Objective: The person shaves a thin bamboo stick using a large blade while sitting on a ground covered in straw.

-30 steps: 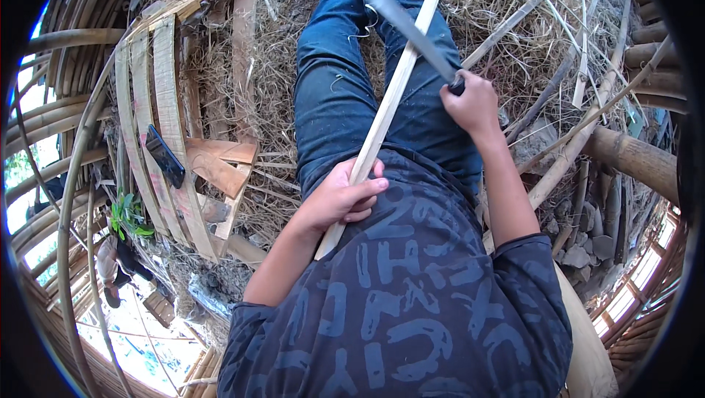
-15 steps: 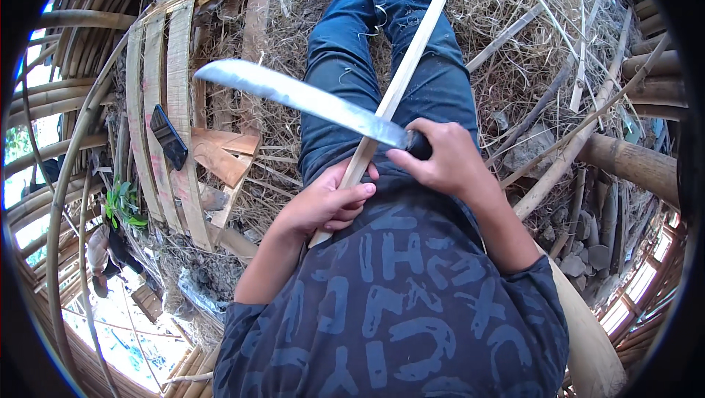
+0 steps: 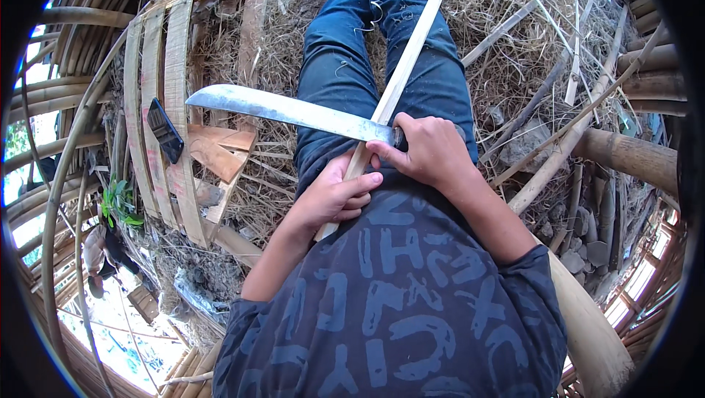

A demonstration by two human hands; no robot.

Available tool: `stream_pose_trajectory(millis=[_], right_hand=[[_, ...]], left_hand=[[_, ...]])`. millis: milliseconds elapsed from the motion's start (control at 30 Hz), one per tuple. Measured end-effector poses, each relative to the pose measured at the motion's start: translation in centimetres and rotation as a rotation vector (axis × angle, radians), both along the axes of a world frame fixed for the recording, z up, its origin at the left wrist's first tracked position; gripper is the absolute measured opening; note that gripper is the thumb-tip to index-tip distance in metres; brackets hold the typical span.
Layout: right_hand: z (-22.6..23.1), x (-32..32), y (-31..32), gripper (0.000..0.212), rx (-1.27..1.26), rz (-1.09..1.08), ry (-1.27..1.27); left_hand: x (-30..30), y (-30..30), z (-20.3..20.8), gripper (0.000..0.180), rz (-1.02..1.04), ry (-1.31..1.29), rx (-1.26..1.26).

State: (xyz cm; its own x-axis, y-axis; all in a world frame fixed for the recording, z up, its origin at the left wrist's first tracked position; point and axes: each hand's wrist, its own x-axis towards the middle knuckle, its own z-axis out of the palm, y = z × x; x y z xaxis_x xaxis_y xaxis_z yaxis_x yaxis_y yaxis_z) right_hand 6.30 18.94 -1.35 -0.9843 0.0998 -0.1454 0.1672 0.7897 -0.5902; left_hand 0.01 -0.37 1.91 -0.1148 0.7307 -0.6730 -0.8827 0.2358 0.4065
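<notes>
My left fingers [image 3: 365, 184] are wrapping around the pale wooden strip [image 3: 405, 60] close to its near end; the rest is running far and slightly right over my jeans [image 3: 334, 67]. My right fingers [image 3: 389, 154] are gripping the dark handle [image 3: 400, 136] of the machete [image 3: 283, 109], whose blade is pointing left, crossing the strip just beyond my left fingers.

Dark phone [image 3: 165, 131] on slatted wooden frame [image 3: 175, 53]

Wood strip [image 3: 402, 75] w/ far end off-pic
</notes>
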Motion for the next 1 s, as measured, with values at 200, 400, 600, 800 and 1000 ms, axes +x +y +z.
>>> stream_pose_trajectory(millis=[200,400,600,800,1000], right_hand=[[-0.5,0.1,0.0,0.069,0.014,-0.016,0.057],[-0.7,0.1,0.0,0.069,0.007,-0.022,0.064],[-1.2,-0.1,0.0,0.071,-0.01,-0.065,-0.005],[-2.4,-2.4,4.6,0.075,0.019,-0.236,-0.189],[-1.0,-2.3,4.4,0.073,-0.095,-0.171,-0.177]], left_hand=[[0.2,0.2,-0.2,0.027,-0.014,0.061,-0.005],[-0.1,0.3,-0.4,0.028,-0.009,-0.007,-0.05],[0.5,1.1,-0.4,0.03,-0.061,0.212,-0.13],[0.9,0.7,-1.6,0.032,-0.045,0.253,-0.043],[0.0,0.8,-1.0,0.027,0.01,0.065,-0.05]])
